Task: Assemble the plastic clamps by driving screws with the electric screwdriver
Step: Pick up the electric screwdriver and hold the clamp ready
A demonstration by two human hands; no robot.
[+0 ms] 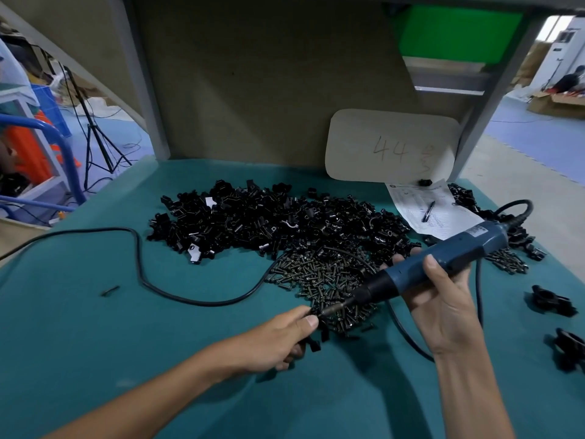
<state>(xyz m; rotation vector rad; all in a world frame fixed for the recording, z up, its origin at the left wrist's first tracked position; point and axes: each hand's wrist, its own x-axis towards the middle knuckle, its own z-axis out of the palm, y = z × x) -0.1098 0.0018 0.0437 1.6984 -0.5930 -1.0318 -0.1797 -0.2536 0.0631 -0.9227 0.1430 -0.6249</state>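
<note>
The fingers (308,320) of the left hand (275,342) are curled round a black clamp part (314,344), with thumb and forefinger pinched together at the near edge of the screw pile (323,274). Whether a screw is already caught between them cannot be told. The tip of the bit (335,307) is brought right up to that pinch. The electric screwdriver (443,255) is gripped round its blue body by the right hand (443,301) and slants up and away to the right of the screw pile. Beyond the screw pile the heap of loose clamps (278,220) is spread on the counter (126,343), and well to the pile's right two finished-looking clamps (549,301) are set apart.

For this step to be done well, the screw should be seated squarely on the bit before the trigger is pressed. The bit should be kept in line with the clamp's hole, the part held firmly against twisting, and the fingertips drawn clear of the turning tip.
</note>
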